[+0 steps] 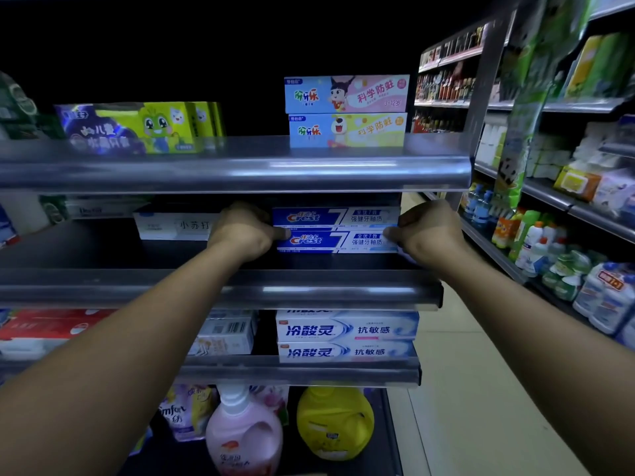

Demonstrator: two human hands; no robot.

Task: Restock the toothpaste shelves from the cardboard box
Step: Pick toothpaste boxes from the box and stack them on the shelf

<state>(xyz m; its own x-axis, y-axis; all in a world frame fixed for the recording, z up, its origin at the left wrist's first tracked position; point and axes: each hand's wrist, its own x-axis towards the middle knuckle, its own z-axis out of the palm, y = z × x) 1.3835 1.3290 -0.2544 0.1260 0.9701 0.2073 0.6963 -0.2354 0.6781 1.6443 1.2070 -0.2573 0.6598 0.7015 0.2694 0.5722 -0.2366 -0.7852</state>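
Evenly, left hand curled round stacked Crest boxes, right hand gripping opposite end

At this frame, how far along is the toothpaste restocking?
Done: two Crest boxes sit stacked on the middle shelf. In hand: the left hand and right hand grip the stack's ends, apparently squaring it. Left: bare shelf surface shows further left. The cardboard box is out of view, so the remaining stock is unknown.

Shop aisle: metal shelves stocked with boxed toothpaste, detergents.
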